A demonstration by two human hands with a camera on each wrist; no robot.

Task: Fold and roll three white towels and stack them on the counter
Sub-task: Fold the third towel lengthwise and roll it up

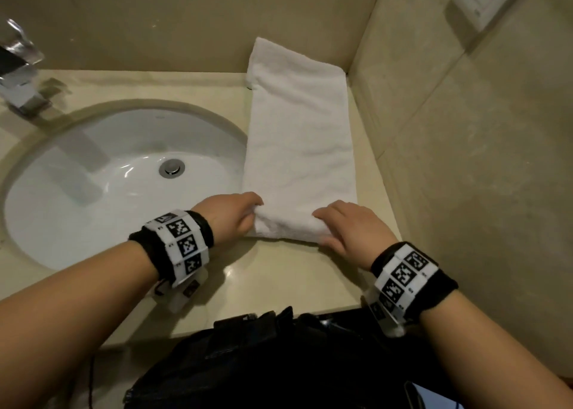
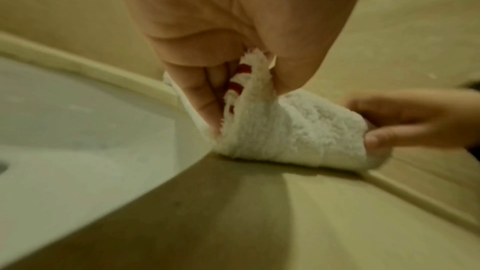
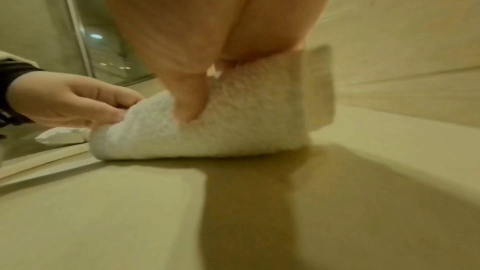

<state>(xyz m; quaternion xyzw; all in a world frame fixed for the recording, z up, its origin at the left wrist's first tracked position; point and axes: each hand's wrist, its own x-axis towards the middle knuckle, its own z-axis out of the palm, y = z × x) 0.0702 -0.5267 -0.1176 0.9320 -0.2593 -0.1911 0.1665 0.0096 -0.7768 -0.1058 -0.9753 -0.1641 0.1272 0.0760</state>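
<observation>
Towel [image 1: 297, 135] flat on counter [image 1: 273, 272]; left hand [image 1: 231, 214], right hand [image 1: 347, 225] both pinching rolled near end

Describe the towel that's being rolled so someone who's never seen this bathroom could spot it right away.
Find the oval white sink in the beige counter. To its right, a long white towel lies in a folded strip reaching the back wall. Its near end is curled into a small roll, pinched by the left hand and right hand.
</observation>
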